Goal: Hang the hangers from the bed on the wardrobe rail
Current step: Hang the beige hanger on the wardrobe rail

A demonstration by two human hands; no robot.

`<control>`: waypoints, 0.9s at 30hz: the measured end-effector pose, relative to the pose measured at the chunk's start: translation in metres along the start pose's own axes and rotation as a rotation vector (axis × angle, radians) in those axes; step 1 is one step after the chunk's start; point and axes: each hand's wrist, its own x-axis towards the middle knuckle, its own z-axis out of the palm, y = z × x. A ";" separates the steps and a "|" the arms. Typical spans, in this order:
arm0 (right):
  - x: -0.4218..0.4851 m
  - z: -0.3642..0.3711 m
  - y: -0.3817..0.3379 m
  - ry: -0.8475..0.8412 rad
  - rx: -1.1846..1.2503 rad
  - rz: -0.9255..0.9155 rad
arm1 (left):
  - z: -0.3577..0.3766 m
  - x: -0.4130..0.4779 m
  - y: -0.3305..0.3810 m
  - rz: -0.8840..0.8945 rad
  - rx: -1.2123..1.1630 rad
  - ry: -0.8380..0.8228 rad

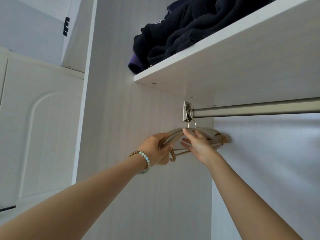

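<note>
Noted: hangers (213, 132) hooked at the rail's (251, 110) bracket (185, 108) end, left hand (156, 148) fingers (163, 137) curled round their arms, right hand (199, 144) pinching the necks; I reckon a hasty release could swing a hook off.

Both arms reach up — left hand (155, 148) grips the hangers (213, 131); right hand (199, 144) fingers (189, 135) pinch them.

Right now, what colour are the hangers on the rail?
The hangers are beige, shown best in the head view.
</note>
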 end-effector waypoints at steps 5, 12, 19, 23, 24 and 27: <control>-0.006 0.017 0.007 -0.072 -0.062 -0.031 | -0.005 -0.005 -0.005 -0.025 -0.046 -0.025; -0.024 0.037 0.009 0.017 -0.271 -0.099 | -0.029 -0.018 -0.011 -0.057 0.022 -0.025; -0.066 0.059 0.008 0.188 -0.442 -0.183 | -0.095 -0.065 -0.016 0.016 0.008 0.044; -0.107 0.110 0.003 0.208 -0.575 -0.411 | -0.155 -0.114 -0.021 0.083 0.128 0.088; -0.119 0.127 0.000 0.200 -0.596 -0.476 | -0.172 -0.129 -0.025 0.087 0.174 0.103; -0.155 0.189 -0.003 0.101 -0.664 -0.587 | -0.232 -0.177 -0.046 0.045 0.306 0.156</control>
